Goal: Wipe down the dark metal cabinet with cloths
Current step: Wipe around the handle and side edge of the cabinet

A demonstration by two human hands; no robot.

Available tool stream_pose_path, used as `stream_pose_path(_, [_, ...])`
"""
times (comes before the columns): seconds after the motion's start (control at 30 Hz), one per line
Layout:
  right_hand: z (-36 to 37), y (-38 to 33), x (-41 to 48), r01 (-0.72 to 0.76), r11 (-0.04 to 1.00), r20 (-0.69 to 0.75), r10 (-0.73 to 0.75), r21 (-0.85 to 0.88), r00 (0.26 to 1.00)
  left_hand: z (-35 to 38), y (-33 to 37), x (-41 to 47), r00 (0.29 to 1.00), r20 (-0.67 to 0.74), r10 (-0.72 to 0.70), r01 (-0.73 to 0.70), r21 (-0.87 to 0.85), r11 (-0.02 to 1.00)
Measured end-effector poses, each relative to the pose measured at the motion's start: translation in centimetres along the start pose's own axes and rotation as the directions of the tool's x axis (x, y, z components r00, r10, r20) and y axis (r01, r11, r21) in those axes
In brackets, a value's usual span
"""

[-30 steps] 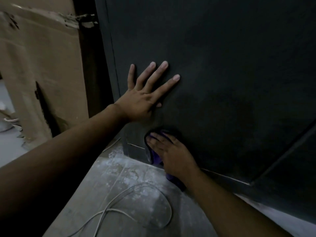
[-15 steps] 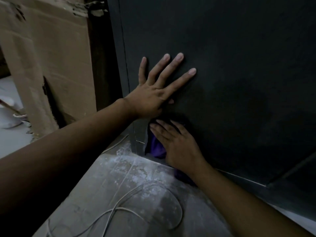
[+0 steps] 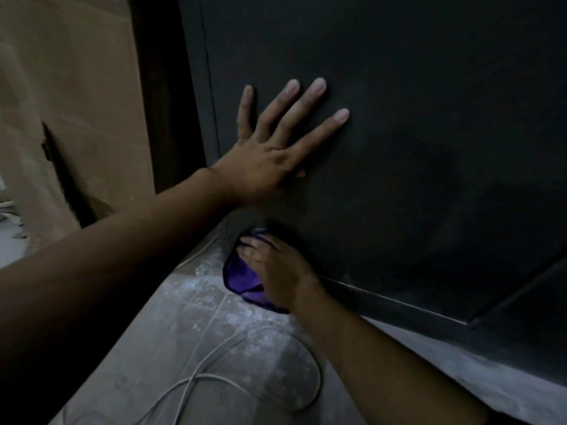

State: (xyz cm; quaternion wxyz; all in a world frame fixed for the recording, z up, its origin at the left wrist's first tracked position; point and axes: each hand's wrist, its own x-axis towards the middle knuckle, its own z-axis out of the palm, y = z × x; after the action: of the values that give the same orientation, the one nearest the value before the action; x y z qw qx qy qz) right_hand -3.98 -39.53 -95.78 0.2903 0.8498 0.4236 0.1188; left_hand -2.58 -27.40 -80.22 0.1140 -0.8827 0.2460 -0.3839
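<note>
**Purple cloth pressed to the cabinet's lower left corner**

At the far left stands a sheet of brown cardboard (image 3: 70,102), matte and creased, with a dark torn slit low down. Beside it runs a narrow black gap, then the edge of the dark metal cabinet (image 3: 429,124), whose flat, dull, charcoal face fills the upper right of the view and shows faint smudges in the dim light. A thin pale line marks its bottom seam.

The left hand (image 3: 267,161) lies flat on the cabinet face near its left edge, fingers straight and spread wide, holding nothing. Below it, at the cabinet's bottom left corner, sits the purple cloth (image 3: 241,279), soft and bunched, with a darker hem; part of it hangs down past the bottom seam towards the floor. The right hand (image 3: 280,271) covers the cloth and presses it against the metal with nearly straight fingers; the thumb is hidden, so a pinch cannot be ruled out.

The grey floor (image 3: 171,326) is tiled and speckled with pale powder, possibly dust. A thin white cable (image 3: 214,377) loops across it below the right forearm.
</note>
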Motion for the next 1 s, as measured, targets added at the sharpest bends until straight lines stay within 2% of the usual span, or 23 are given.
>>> stream_pose_path(0.07, [-0.2, 1.0, -1.3, -0.092, 0.995, -0.031, 0.093, 0.027, 0.995, 0.2, 0.2, 0.1, 0.999, -0.048, 0.007, -0.007, 0.013, 1.0])
stream_pose_path(0.13, [-0.4, 1.5, -2.4, -0.191, 0.98, -0.152, 0.198, 0.062, 0.968, 0.4, 0.4, 0.0, 0.996, -0.09, 0.01, -0.008, 0.018, 1.0])
stream_pose_path(0.2, [-1.1, 1.6, -3.2, -0.233, 0.97, -0.206, 0.244, 0.073, 0.948, 0.5, 0.5, 0.0, 0.995, -0.098, 0.0, 0.001, 0.001, 1.0])
stream_pose_path(0.4, [1.4, 3.1, -6.3, -0.054, 0.999, -0.009, 0.054, 0.005, 0.999, 0.9, 0.4, -0.1, 0.996, -0.09, -0.003, 0.005, 0.021, 1.0])
stream_pose_path(0.43, [1.7, 4.1, -7.3, -0.046, 0.999, -0.021, 0.046, -0.027, 0.999, 0.9, 0.4, -0.1, 0.996, -0.084, -0.003, 0.005, 0.025, 1.0])
stream_pose_path(0.5, [1.7, 6.1, -9.5, -0.104, 0.994, -0.167, 0.095, -0.045, 0.981, 0.9, 0.3, 0.0, 0.997, -0.072, 0.005, -0.003, 0.024, 1.0])
stream_pose_path(0.57, [1.5, 7.6, -11.4, -0.208, 0.977, -0.327, 0.209, 0.039, 0.922, 0.9, 0.2, 0.0, 0.997, -0.083, 0.005, -0.003, 0.023, 1.0])
stream_pose_path(0.63, [1.5, 8.3, -13.2, -0.28, 0.957, -0.373, 0.289, 0.08, 0.882, 1.0, 0.4, -0.2, 0.995, -0.098, -0.013, 0.013, 0.006, 1.0])
stream_pose_path(0.67, [2.0, 8.4, -14.0, -0.273, 0.959, -0.355, 0.28, 0.07, 0.892, 1.0, 0.6, -0.2, 0.996, -0.089, -0.024, 0.024, -0.008, 1.0])
stream_pose_path(0.73, [2.8, 8.3, -15.4, -0.189, 0.981, -0.226, 0.196, 0.053, 0.954, 0.9, 1.0, -0.4, 0.998, -0.038, -0.057, 0.055, -0.049, 0.997])
stream_pose_path(0.8, [3.7, 8.8, -17.1, -0.069, 0.996, 0.001, 0.069, 0.054, 0.998, 0.8, 1.4, -0.4, 0.997, -0.009, -0.081, 0.08, -0.082, 0.993])
stream_pose_path(0.83, [4.2, 9.2, -18.1, -0.019, 0.999, 0.141, 0.012, 0.05, 0.99, 0.7, 1.6, -0.3, 0.996, -0.014, -0.085, 0.084, -0.089, 0.992])
stream_pose_path(0.87, [4.3, 9.6, -19.1, 0.014, 0.999, 0.2, -0.024, 0.049, 0.98, 0.7, 1.7, -0.3, 0.996, -0.022, -0.091, 0.088, -0.092, 0.992])
stream_pose_path(0.93, [4.5, 10.6, -20.6, -0.006, 0.998, 0.2, -0.005, 0.055, 0.98, 0.9, 1.7, -0.4, 0.994, -0.025, -0.107, 0.104, -0.097, 0.99])
stream_pose_path(1.0, [3.8, 11.8, -22.1, -0.12, 0.989, -0.006, 0.121, 0.086, 0.993, 0.9, 1.9, -0.4, 0.992, -0.014, -0.122, 0.12, -0.094, 0.988])
